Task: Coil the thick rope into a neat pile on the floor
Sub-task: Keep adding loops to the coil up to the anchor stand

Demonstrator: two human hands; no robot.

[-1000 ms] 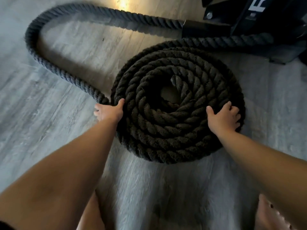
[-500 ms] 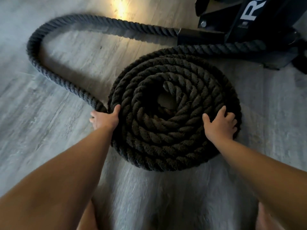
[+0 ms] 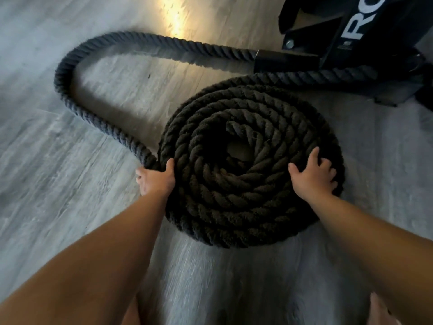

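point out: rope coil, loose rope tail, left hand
rope coil [image 3: 234, 198]: head view, top of near turns.
loose rope tail [image 3: 70, 66]: head view, far-left bend.
left hand [image 3: 155, 181]: head view, back of hand.

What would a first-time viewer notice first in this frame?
The big dark rope coil fills the centre of the grey floor. The left hand presses its left edge where the loose tail peels off; the right hand lies spread on top at the right. The tail loops away up and left, then back to a black sleeved end beside a black machine base at top right.
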